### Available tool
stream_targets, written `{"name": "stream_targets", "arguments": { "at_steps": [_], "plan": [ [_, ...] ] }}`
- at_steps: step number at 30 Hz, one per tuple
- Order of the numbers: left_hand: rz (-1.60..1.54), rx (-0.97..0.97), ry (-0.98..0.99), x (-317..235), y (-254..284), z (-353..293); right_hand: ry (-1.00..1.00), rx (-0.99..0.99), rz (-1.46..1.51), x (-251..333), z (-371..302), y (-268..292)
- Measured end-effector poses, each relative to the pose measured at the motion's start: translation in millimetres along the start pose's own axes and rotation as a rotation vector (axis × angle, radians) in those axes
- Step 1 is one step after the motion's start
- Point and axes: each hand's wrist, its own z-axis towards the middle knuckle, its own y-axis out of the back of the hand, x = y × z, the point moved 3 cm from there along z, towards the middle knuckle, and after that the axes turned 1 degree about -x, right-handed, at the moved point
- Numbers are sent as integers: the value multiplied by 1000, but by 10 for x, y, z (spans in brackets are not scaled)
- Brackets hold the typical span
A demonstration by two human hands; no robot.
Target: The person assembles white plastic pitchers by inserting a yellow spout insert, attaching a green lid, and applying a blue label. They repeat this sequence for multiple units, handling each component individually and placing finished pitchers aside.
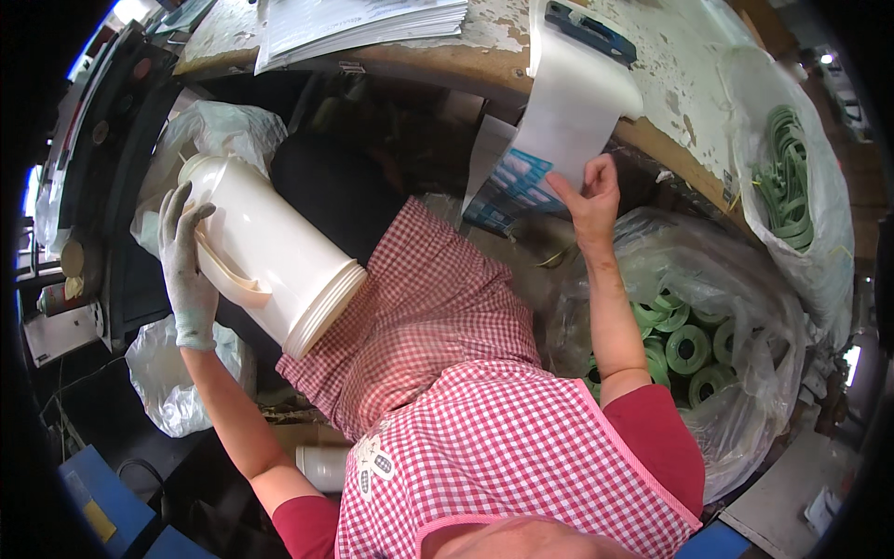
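A cream plastic jug body with a side handle and a ridged, threaded-looking end lies tilted across my lap. My left hand, in a pale knit glove, holds it at the handle side, with the fingers stretched along its far end. My bare right hand is raised beside a hanging white strip that carries blue printed labels. Its thumb points at the labels' edge, apart from the curled fingers, and nothing shows between them. Whether the thumb touches the strip, I cannot tell.
A worn worktable spans the far side, with stacked white sheets and a dark bar-shaped tool. At right, a clear bag holds green rolls; a white sack holds green straps. Another plastic bag hangs at left.
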Motion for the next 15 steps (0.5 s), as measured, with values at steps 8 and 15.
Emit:
{"name": "stream_targets", "arguments": {
  "at_steps": [8,15],
  "plan": [
    [31,-66,-2,14,-10,-87,179,43,-457,863,4,-245],
    [-60,-141,-21,112,-60,-142,579,-190,-762,919,-60,-122]
  ]
}}
